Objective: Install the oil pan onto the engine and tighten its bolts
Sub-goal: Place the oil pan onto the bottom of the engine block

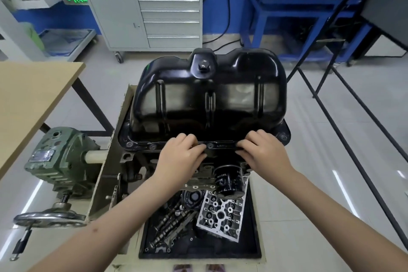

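Both hands on near flange of oil pan [209, 99], pan seated on engine [136, 168].
Left hand [181, 157] and right hand [265, 152] have fingers curled over the flange edge, either side of a bolt [210, 145]; oil filter [229, 180] just below; parts tray [254, 227] underneath.

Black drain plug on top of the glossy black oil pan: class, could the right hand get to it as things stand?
Probably yes: the black hexagonal drain plug stands uncovered atop the glossy black oil pan, and the right hand at the near flange has nothing above the pan in its way.
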`<state>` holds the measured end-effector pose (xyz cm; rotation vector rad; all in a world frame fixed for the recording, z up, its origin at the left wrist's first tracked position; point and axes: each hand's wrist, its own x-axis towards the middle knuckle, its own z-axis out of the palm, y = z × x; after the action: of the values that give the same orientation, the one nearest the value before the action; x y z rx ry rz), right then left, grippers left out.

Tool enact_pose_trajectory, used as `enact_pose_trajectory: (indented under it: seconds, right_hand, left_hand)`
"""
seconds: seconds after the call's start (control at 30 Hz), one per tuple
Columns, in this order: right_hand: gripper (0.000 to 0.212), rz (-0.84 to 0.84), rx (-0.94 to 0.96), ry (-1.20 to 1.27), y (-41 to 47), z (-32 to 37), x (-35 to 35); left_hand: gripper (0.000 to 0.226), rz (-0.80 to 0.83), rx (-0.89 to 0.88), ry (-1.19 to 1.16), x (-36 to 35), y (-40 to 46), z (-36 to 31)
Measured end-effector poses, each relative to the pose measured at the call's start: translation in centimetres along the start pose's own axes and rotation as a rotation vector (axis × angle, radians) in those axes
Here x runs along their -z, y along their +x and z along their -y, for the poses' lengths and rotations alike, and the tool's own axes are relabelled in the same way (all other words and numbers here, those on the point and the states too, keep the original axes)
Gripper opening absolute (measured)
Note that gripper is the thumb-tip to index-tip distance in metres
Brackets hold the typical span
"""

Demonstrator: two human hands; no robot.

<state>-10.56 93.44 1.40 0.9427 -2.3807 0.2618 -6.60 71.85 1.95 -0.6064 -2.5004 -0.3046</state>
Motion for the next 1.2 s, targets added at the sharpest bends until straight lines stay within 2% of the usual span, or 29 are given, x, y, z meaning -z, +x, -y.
enact_pose_trajectory:
  seconds: [0.13, 0.3, 0.43, 0.5, 0.57, 0.63, 0.7, 0.73, 0.8, 0.9, 1.03, 1.2]
  right_hand:
    - [0.019, -0.012, 0.036, 0.011, 0.0, -0.1, 0.0]
    - [0.020, -0.023, 0.025, 0.034, 0.0, 0.2, 0.0]
    - [0.024, -0.015, -0.068, 0.122, -0.7, -0.4, 0.6]
    - [0.022, -0.108, -0.291, 0.287, -1.6, -2.1, 1.7]
    - [0.013, -0.202, -0.711, 0.445, -2.8, -4.7, 2.8]
    - [0.015, -0.088, -1.105, 0.577, -3.4, -7.1, 3.4]
    - [0.018, 0.079, -1.302, 0.841, -3.1, -8.5, 2.9]
    - [0.020, 0.140, -1.334, 0.954, -2.7, -8.7, 2.6]
    - [0.023, 0.229, -1.303, 1.005, -1.7, -8.9, 1.9]
    - [0.022, 0.257, -1.261, 0.951, -0.3, -9.2, 1.3]
    - [0.022, 0.346, -1.239, 0.747, 1.1, -9.7, 0.9]
    - [0.027, 0.372, -1.257, 0.848, 1.6, -9.9, 0.8]
  left_hand:
    - [0.023, -0.013, 0.021, 0.033, -0.5, 0.7, -0.9]
    - [0.010, -0.027, 0.020, 0.036, -1.3, 0.6, -0.9]
    - [0.038, -0.092, 0.010, 0.024, -2.2, 0.2, -0.6]
    - [0.054, -0.110, -0.012, 0.007, -2.6, 0.4, -0.4]
    - [0.064, -0.110, -0.028, -0.004, -2.9, 0.4, -0.2]
    - [0.064, -0.114, -0.030, -0.004, -3.1, 0.3, -0.1]
    - [0.063, -0.117, -0.030, -0.005, -3.1, 0.1, 0.1]
    - [0.062, -0.118, -0.033, -0.005, -3.1, 0.1, 0.2]
    - [0.064, -0.113, -0.038, -0.003, -3.0, 0.2, 0.2]
    - [0.066, -0.088, -0.037, -0.006, -2.6, 0.5, 0.1]
    - [0.071, -0.052, -0.039, 0.006, -2.2, 0.6, 0.0]
    - [0.072, -0.013, -0.045, -0.014, -2.0, 1.0, 0.0]
